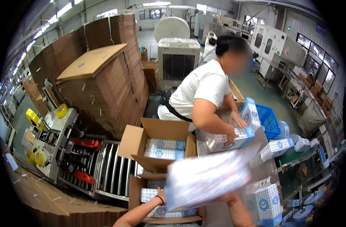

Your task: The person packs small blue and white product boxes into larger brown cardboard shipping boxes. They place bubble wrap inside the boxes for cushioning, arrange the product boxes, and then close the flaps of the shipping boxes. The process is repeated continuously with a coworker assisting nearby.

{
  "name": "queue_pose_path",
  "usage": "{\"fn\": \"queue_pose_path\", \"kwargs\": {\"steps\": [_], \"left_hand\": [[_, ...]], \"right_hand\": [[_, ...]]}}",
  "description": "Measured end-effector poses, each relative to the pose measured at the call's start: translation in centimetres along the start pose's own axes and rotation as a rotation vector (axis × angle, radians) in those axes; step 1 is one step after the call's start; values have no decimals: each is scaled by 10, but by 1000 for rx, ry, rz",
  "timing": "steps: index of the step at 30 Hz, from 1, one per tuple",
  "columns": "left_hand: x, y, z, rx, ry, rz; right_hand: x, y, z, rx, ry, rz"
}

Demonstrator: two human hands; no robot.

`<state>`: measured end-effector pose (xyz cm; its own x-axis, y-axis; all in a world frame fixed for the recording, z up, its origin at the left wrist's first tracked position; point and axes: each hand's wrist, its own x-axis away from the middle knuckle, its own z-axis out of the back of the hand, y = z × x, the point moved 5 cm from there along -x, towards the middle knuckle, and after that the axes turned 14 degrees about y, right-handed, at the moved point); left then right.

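My right hand grips a blue-and-white patterned pack from below at its near right edge. The pack hangs tilted over the right side of the near open carton and is smeared by motion. Over that carton is my left hand, a dark band on its wrist, its fingers extended beside a similar pack lying inside. Part of this hand is hidden behind the held pack. More packs show lower in the carton.
Ahead stands another open carton holding packs. A co-worker handles packs on the metal table. Upright packs stand at right, a blue crate beyond. Left are a roller conveyor, a taping machine and stacked cardboard.
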<state>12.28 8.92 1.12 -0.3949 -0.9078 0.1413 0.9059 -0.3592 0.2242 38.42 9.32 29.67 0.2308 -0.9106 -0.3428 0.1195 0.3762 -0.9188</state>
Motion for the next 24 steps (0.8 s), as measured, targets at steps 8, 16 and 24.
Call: {"fn": "queue_pose_path", "kwargs": {"steps": [8,16,24], "left_hand": [[56,-11,74,126,76,-288],[165,-178,186,302,894,200],[108,-88,142,580,666,-196]], "right_hand": [[-32,169,-206,1028,-475,75],[-32,139,-85,166,375,-507],[76,146,45,954,973,-345]]}}
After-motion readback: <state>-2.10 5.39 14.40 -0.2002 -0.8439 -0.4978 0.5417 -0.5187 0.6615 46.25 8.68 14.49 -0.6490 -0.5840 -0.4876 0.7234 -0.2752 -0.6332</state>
